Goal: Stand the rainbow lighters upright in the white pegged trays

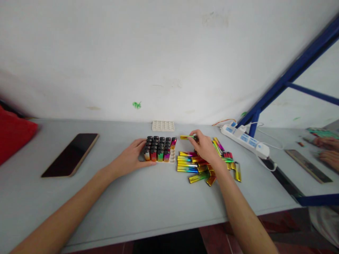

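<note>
Two hands on the job, well apart, over the middle of the tabletop (148, 201). Left hand (132, 155) curved round the left end of the white tray (172, 159), thumb along its near edge, other fingers at its left side; clamped on it, looks like. Tray sits about midway between the tabletop's left and right ends, back from the near edge. Lighters (160, 155) stand upright in it, black tops up, shiny coloured bodies; left columns filled, rightmost column has one pink-gold lighter (173, 143) at the back and bare holes in front of it. Right hand (204, 144) pinches a gold-green lighter (185, 137) between thumb and fingers, lying about level, its gold end pointing left toward the tray, just right of it and apart from it. Pile (202, 168) of loose metallic lighters under and around the right wrist, lying every which way, right of the tray. Spare tray (163, 126), white, at the tabletop's far edge behind the first. Phone (71, 155) lies flat toward the left end, dark face up. Red bag (16, 134) at the far left corner. Power strip (245, 139) with plugs and cables right of the pile, by the blue frame (284, 77). Beyond that frame, another person's hands (329, 155), too blurred to read.
</note>
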Motion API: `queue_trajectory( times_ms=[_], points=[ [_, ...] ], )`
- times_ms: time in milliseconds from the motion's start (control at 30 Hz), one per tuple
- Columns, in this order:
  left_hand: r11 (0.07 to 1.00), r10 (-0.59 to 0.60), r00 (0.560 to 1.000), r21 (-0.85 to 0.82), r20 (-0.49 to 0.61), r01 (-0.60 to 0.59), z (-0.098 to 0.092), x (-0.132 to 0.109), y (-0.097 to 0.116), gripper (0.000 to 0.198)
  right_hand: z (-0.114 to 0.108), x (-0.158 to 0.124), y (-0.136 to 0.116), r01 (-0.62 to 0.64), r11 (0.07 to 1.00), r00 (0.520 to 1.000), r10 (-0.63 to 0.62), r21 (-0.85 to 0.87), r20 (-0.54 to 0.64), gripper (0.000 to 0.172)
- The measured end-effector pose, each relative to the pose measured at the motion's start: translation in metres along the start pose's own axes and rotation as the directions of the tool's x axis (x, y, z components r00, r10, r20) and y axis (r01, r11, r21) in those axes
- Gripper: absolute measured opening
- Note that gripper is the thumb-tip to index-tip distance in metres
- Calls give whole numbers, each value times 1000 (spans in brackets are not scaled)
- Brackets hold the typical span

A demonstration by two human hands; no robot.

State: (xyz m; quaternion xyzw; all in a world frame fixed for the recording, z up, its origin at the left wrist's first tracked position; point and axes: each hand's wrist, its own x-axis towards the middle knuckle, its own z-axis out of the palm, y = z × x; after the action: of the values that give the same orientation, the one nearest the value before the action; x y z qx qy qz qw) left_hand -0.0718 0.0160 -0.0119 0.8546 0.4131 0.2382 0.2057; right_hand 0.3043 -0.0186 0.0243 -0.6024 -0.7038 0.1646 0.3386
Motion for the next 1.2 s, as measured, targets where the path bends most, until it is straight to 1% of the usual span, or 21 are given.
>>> queue_trajectory(
  times_ms=[67,100,167,233,333,400,433,467,500,533,600,667,733,800,900,967,1100,1200],
  points=[
    [1000,2,1000,-4,3,-2,1,-1,0,96,4,2,-5,-4,986,996,19,168,-84,35],
    [1000,5,1000,-7,3,-5,1,-1,0,97,8,3,-8,-15,962,993,46,271,-108,43],
    [1000,14,1000,-9,-7,-14,1,-1,0,97,14,5,-15,-53,878,987,118,476,-107,56],
    [1000,27,1000,-12,-14,-28,1,-1,-1,94,19,5,-24,-98,768,982,177,632,-62,64],
    [999,39,999,-19,-30,-40,1,-1,-3,89,23,3,-37,-175,627,981,179,759,78,72],
    [999,42,998,-20,-35,-43,2,0,-4,87,24,1,-43,-226,567,974,156,792,166,74],
    [999,43,998,-19,-35,-44,2,1,-4,87,25,0,-45,-244,558,970,152,793,192,74],
    [999,44,999,-16,-32,-44,2,1,-4,87,26,-1,-47,-255,565,967,155,785,203,73],
    [999,45,999,-14,-28,-46,2,2,-4,87,28,-2,-48,-256,593,967,161,763,199,73],
    [999,45,999,-12,-27,-46,1,2,-4,87,30,-3,-48,-240,644,971,166,726,174,71],
    [999,44,999,-7,-29,-44,1,1,-3,87,33,-6,-49,-155,796,987,154,585,51,69],
    [999,40,999,-3,-36,-41,2,1,-4,88,36,-8,-50,-56,927,991,98,370,-96,66],
    [999,36,998,-2,-42,-36,3,0,-5,89,37,-10,-51,-15,982,984,48,186,-174,59],
    [999,35,998,-6,-46,-36,4,-1,-7,91,39,-12,-52,-16,995,983,34,99,-180,52],
    [999,31,998,-17,-55,-32,5,-2,-9,92,41,-12,-52,-19,997,986,31,77,-161,43],
    [999,22,998,-24,-55,-23,5,-3,-9,92,42,-12,-51,-16,996,988,29,82,-155,41],
    [1000,15,998,-25,-53,-17,6,-4,-8,92,40,-13,-51,-4,995,990,18,101,-137,46],
    [999,21,999,-26,-47,-22,6,-5,-8,93,36,-14,-53,38,989,996,-26,143,-83,40]
  ],
)
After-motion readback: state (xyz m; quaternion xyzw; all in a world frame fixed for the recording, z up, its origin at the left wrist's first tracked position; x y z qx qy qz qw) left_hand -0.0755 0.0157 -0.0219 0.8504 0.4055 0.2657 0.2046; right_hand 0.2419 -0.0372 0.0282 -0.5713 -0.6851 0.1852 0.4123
